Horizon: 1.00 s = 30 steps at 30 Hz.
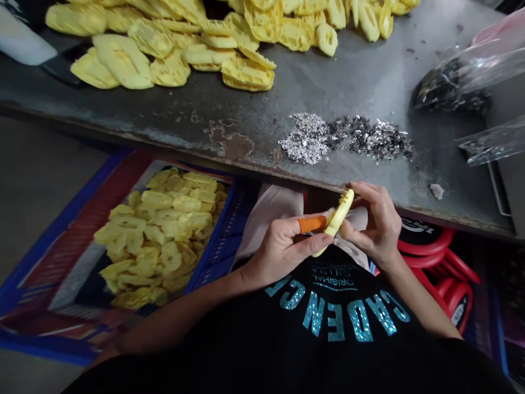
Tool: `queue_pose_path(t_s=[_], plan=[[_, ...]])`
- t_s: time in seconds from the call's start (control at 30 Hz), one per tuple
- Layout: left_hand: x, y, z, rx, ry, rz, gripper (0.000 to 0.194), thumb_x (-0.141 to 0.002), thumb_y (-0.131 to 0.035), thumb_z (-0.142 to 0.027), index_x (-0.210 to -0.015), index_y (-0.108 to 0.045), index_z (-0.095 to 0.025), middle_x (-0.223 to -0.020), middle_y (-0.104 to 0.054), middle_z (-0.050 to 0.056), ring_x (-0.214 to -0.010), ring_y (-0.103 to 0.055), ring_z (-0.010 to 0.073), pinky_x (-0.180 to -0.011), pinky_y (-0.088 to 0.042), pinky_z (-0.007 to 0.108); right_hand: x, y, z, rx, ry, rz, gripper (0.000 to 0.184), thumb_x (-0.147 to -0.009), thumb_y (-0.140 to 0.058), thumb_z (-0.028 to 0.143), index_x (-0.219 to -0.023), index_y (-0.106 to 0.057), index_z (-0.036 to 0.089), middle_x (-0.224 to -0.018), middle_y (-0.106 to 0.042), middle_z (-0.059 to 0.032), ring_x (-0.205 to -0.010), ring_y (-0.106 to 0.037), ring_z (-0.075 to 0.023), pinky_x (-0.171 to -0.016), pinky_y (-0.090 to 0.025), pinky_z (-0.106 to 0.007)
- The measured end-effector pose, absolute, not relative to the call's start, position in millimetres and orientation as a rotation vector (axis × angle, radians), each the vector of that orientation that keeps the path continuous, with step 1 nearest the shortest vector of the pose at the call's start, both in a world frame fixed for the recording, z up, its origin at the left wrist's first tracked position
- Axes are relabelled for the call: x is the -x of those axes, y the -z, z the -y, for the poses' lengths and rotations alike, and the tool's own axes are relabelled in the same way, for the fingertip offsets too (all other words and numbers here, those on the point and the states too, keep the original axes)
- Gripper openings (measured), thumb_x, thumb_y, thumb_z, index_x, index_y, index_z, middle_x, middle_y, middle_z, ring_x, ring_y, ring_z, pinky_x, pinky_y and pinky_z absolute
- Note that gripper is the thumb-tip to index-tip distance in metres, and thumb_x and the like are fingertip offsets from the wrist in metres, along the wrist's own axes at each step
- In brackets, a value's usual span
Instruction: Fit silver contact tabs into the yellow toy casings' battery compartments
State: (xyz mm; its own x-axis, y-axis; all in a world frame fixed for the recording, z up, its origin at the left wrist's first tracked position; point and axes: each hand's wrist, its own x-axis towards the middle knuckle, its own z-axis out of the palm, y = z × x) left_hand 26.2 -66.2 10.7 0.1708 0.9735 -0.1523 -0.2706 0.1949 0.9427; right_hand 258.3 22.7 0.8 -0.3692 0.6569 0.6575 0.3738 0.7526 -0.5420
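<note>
Over my lap, just off the table's front edge, a yellow plastic shell point(340, 212) is held on its side, with small pegs along its rim. My left hand point(287, 241), an orange cover on one finger, pinches its lower end. My right hand point(375, 224) has its fingers closed around the upper end; whether they also hold a small part is hidden. On the table beyond lie a pile of bright silvery metal bits point(307, 139) and, touching it, a darker pile of small metal pieces point(373, 137).
Many similar yellow shells point(123, 60) cover the back of the metal table point(184, 112). A blue crate point(217, 241) with more shells stands at lower left. Clear bags point(451, 85) of dark parts lie at right. Red rings point(430, 246) sit beneath the table.
</note>
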Motion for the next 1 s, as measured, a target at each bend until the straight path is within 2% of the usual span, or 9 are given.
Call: queue_pose_path(t_s=[0.07,0.13,0.2,0.3,0.47,0.6,0.7,0.9,1.0], plan=[[-22.5,-6.0,62.5,-0.917,-1.123,-0.964,0.040,-0.097,-0.103,-0.044,-0.131,-0.099,-0.023,-0.133,-0.094,0.011,-0.121,-0.088,0.0317,-0.112,-0.070,0.039,-256.6,-1.3,-26.0,0.796,-0.347,2.027,0.062,-0.104,-0.087,0.044,-0.164,-0.071,0.037,-0.139,-0.083,-0.0128,-0.109,-0.083,-0.0324,-0.076,-0.078,-0.046],[-16.4,1.5,57.4,-0.859,-1.118,-0.955,0.035,-0.096,-0.104,-0.043,-0.124,-0.099,-0.022,-0.132,-0.094,0.012,-0.125,-0.088,0.0328,-0.116,-0.069,0.041,-253.4,-1.9,-29.3,0.806,-0.327,2.065,0.063,-0.104,-0.087,0.044,-0.164,-0.069,0.037,-0.139,-0.083,-0.0131,-0.110,-0.083,-0.0332,-0.077,-0.078,-0.048],[-8.9,10.8,50.2,-0.746,-1.104,-0.886,0.040,-0.093,-0.106,-0.043,-0.126,-0.097,-0.022,-0.131,-0.094,0.013,-0.121,-0.090,0.0317,-0.105,-0.072,0.037,-248.0,-3.6,-31.8,0.820,-0.329,2.105,0.062,-0.106,-0.086,0.043,-0.165,-0.067,0.036,-0.138,-0.083,-0.0132,-0.113,-0.084,-0.0337,-0.083,-0.078,-0.050],[2.3,22.6,37.4,-0.577,-1.074,-0.722,0.064,-0.088,-0.111,-0.044,-0.144,-0.085,-0.026,-0.140,-0.091,0.014,-0.122,-0.091,0.0319,-0.097,-0.074,0.033,-237.8,-7.8,-35.1,0.821,-0.412,2.177,0.059,-0.109,-0.083,0.044,-0.165,-0.065,0.033,-0.141,-0.082,-0.0138,-0.121,-0.083,-0.0336,-0.094,-0.077,-0.052],[16.2,29.5,27.6,-0.441,-0.999,-0.661,0.071,-0.089,-0.109,-0.055,-0.150,-0.078,-0.033,-0.140,-0.091,0.012,-0.115,-0.093,0.0353,-0.093,-0.078,0.042,-237.7,-8.1,-72.3,0.790,-0.716,2.324,0.055,-0.111,-0.086,0.052,-0.159,-0.069,0.031,-0.136,-0.085,-0.0104,-0.118,-0.083,-0.0308,-0.095,-0.073,-0.048],[27.4,33.1,29.6,-0.380,-1.099,-0.716,0.070,-0.093,-0.105,-0.060,-0.153,-0.077,-0.035,-0.146,-0.089,0.013,-0.127,-0.090,0.0387,-0.104,-0.077,0.049,-251.6,-1.3,-136.6,1.201,-0.237,2.325,0.019,-0.114,-0.072,0.033,-0.128,-0.085,0.032,-0.127,-0.085,-0.0095,-0.123,-0.076,-0.0379,-0.110,-0.060,-0.064],[34.1,35.2,31.5,-0.358,-1.135,-0.737,0.069,-0.097,-0.101,-0.060,-0.155,-0.078,-0.030,-0.145,-0.090,0.015,-0.122,-0.092,0.0371,-0.104,-0.078,0.046,-251.1,1.8,-172.3,1.446,-0.031,2.377,0.023,-0.113,-0.069,0.025,-0.125,-0.087,0.032,-0.135,-0.083,-0.0114,-0.132,-0.069,-0.0415,-0.115,-0.052,-0.067],[36.6,33.8,32.3,-0.312,-1.208,-0.724,0.067,-0.096,-0.104,-0.059,-0.150,-0.080,-0.027,-0.154,-0.087,0.016,-0.139,-0.087,0.0386,-0.109,-0.078,0.048,-242.0,4.0,-185.9,1.520,-0.035,2.495,0.022,-0.114,-0.066,0.029,-0.128,-0.083,0.029,-0.136,-0.082,-0.0134,-0.136,-0.063,-0.0423,-0.117,-0.046,-0.063],[34.0,38.6,30.9,-0.298,-1.212,-0.728,0.072,-0.095,-0.105,-0.058,-0.153,-0.078,-0.025,-0.153,-0.087,0.017,-0.134,-0.089,0.0366,-0.105,-0.079,0.045,-244.7,6.3,-185.4,1.535,-0.058,2.520,0.027,-0.116,-0.065,0.033,-0.136,-0.082,0.027,-0.141,-0.081,-0.0148,-0.139,-0.062,-0.0418,-0.118,-0.044,-0.060]])
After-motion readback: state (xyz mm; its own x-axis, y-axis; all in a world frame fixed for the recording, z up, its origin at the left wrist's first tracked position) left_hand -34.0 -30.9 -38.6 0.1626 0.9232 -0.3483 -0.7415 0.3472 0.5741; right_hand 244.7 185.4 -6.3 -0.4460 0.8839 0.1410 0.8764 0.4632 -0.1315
